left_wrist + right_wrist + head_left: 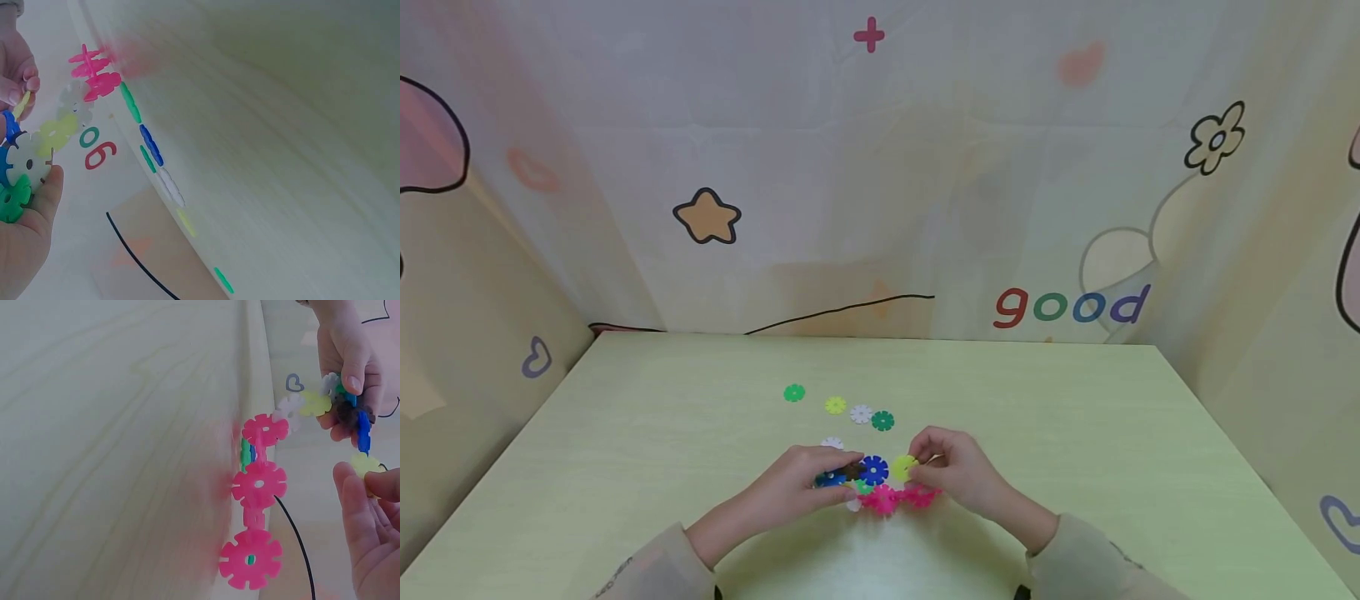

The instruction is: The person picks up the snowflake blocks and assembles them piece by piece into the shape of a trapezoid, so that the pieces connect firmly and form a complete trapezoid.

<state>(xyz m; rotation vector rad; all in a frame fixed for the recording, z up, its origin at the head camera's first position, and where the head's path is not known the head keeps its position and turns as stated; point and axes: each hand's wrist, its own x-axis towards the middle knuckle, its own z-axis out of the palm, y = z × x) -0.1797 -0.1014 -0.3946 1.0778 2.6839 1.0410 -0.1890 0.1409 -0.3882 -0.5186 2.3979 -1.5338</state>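
Both hands (786, 485) (961, 468) are busy low in the middle of the head view. On the left side, the left hand has its thumb and fingers bent around a bunch of little flower-shaped discs. Its thumb and fingers are a bit apart, with the bunch between them. A brown disc (853, 471) and a dark blue disc (874, 471) peek out of it. On the right side, the right hand pinches a yellow disc (904, 467) with its thumb and fingertips nearly together. That yellow disc is right next to the dark blue one, but I can't tell if they are stuck together.

A pink chain (886, 499) sits just under the dark blue and yellow discs. The right wrist view shows it from top to bottom in the middle, with three pink discs facing us. At its top, a white disc (289, 412) and another yellow disc (315, 404) lead over to the bunch.

Higher up in the head view, a green disc (793, 392), a small yellow disc (836, 405), a pale disc (861, 414) and a dark green disc (883, 421) lie on the table (625, 467). Behind is a cloth (850, 183) with a star and "good" on it.
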